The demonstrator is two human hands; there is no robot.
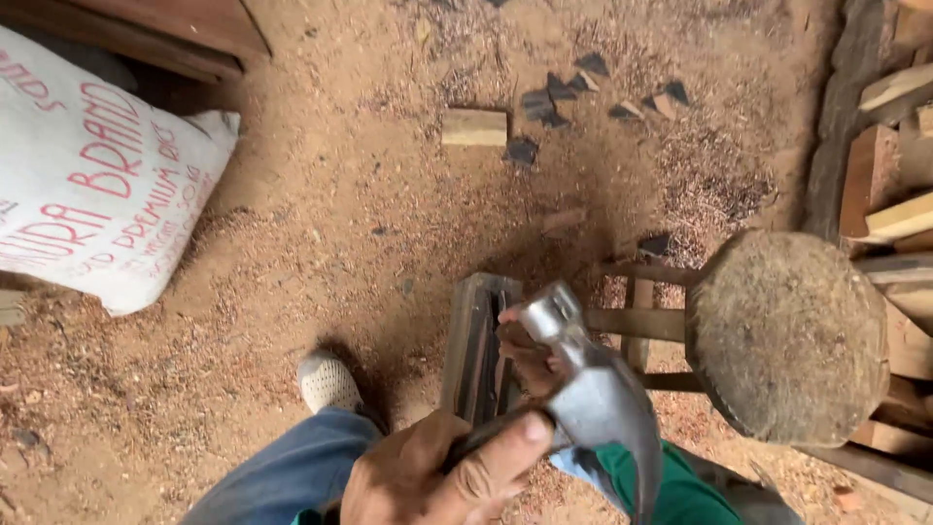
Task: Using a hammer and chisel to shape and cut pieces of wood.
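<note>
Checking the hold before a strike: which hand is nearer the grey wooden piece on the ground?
Right. The right hand sits at the wooden piece's right edge, partly behind the hammer; the left hand grips the hammer's handle, lower and apart.

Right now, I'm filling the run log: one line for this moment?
left hand: grips hammer | right hand: at wooden piece, grip hidden | nearby: round stool, white sack

A white printed sack (92, 185) is slumping on the sawdust-strewn floor (321, 243), well off to the left of the hands. A small wood block (474, 127) is lying farther ahead of them, with dark chips (544, 102) scattering just beside it. A round stump (787, 335) is sitting close on the right, with stacked timber offcuts (889, 175) leaning beyond it.
</note>
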